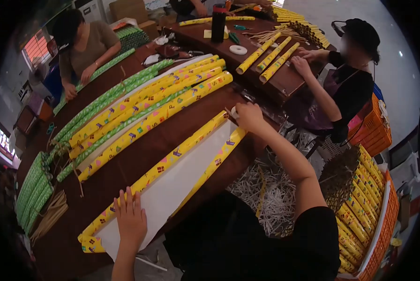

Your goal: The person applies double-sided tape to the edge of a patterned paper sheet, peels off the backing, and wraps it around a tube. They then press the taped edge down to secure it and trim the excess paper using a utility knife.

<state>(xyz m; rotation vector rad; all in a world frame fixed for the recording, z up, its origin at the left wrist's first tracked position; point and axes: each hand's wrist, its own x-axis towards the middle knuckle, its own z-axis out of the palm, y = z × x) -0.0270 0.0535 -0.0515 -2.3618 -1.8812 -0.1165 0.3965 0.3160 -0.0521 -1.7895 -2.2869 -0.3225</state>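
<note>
In front of me a partly unrolled yellow patterned wrapping paper roll [161, 167] lies slantwise on the brown table, its white underside showing in a wide strip. My left hand [131, 218] rests flat on the near part of it, fingers spread over the yellow roll and the white side. At the far end, my right hand [251, 117] is closed around a white roll of tape [234, 112], right by the paper's end. Beyond the paper lie several finished-looking yellow rolls [163, 112] and green patterned rolls [111, 91], side by side.
Stacked green rolls [34, 187] and tan strips [50, 215] sit at the table's left edge. An orange crate [383, 234] of yellow rolls stands right, beside shredded paper [271, 192]. Co-workers handle rolls across from me. A black bottle [218, 23] stands on the far table.
</note>
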